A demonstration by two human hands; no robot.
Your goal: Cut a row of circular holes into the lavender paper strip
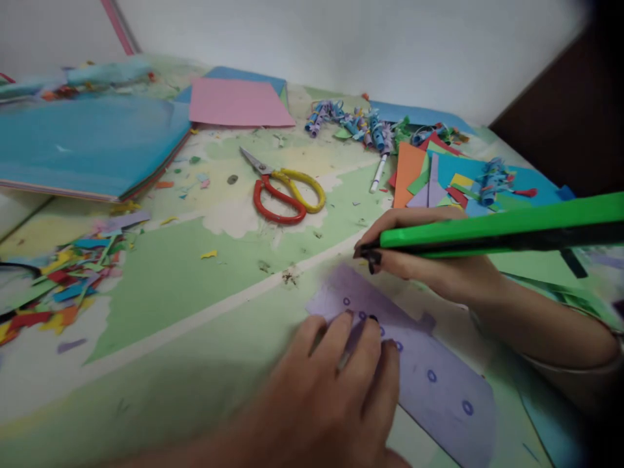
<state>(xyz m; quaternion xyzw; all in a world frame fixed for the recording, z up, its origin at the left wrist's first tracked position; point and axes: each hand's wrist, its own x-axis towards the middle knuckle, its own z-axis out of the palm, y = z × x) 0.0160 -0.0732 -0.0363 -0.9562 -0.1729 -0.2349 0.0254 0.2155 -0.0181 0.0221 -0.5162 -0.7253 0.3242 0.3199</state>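
A purple paper strip (419, 364) with a row of small dark rings lies slanted on the table. My left hand (341, 364) rests on it, fingers spread and pressing its upper part; some rings are partly covered. My right hand (439, 253) is closed in a writing grip on a long green and black pen-shaped tool (507, 224). Its exact kind is unclear. The tool's dark front end is at my fingertips, near the strip's blurred far edge. I cannot tell whether it touches the paper. Scissors (287, 192) with one red and one yellow handle lie beyond my hands.
Blue sheets (92, 143) are stacked at the left, with a pink sheet (238, 103) at the back. Colourful paper scraps (73, 273) lie at the left. Curled paper rolls (365, 123), a white marker (379, 173) and an orange sheet (408, 174) lie at the back right.
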